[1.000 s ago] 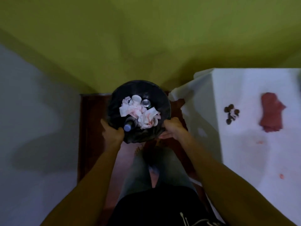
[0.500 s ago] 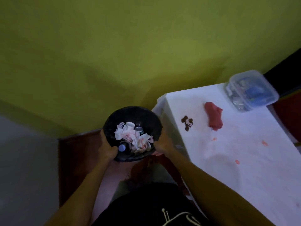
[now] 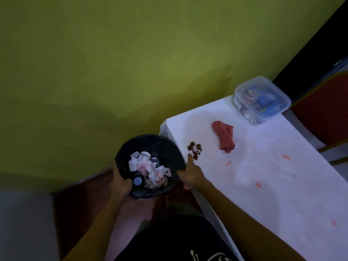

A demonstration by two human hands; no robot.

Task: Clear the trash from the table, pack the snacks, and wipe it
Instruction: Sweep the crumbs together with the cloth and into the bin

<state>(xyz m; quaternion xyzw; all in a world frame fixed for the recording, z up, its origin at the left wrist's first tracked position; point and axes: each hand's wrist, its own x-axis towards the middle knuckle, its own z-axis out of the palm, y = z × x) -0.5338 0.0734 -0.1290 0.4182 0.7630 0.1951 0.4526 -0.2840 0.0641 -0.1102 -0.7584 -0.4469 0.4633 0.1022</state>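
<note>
A black-lined trash bin (image 3: 150, 142) is held beside the corner of the white table (image 3: 273, 185). It holds crumpled tissues (image 3: 143, 164), a cup, a can and a bottle. My left hand (image 3: 120, 185) grips the bin's near-left rim. At the bin's right side, my right hand (image 3: 190, 172) has its index finger stretched toward a small heap of brown snack pieces (image 3: 194, 149) on the table. A crumpled red cloth (image 3: 225, 136) lies farther in. A lidded clear plastic container (image 3: 260, 99) with packets inside stands at the far end.
Small red stains (image 3: 228, 163) dot the tablecloth. A red chair (image 3: 323, 113) stands behind the table at the right. A green wall runs close behind the bin, with dark wooden floor trim (image 3: 79, 187) below it.
The view has swung up and right, bringing more of the table and the container into sight. My right hand has loosened from the bin's rim and its index finger now points toward the brown pieces.
</note>
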